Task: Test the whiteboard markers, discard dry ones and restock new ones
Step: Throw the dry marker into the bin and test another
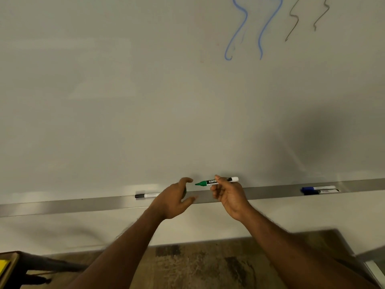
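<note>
As right hand (229, 197) pinches it | green marker (209, 182): uncapped, white-ended, tip left

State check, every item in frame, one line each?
green marker: pinched in right hand, level, green tip looks uncapped, points left
left hand: curled by the tip; cap in it or not, unclear
left black marker: capped, lying in tray
blue marker: capped, lying in tray
right black marker: capped, lying beside blue marker
whiteboard: blue squiggles and dark squiggles top right
</note>
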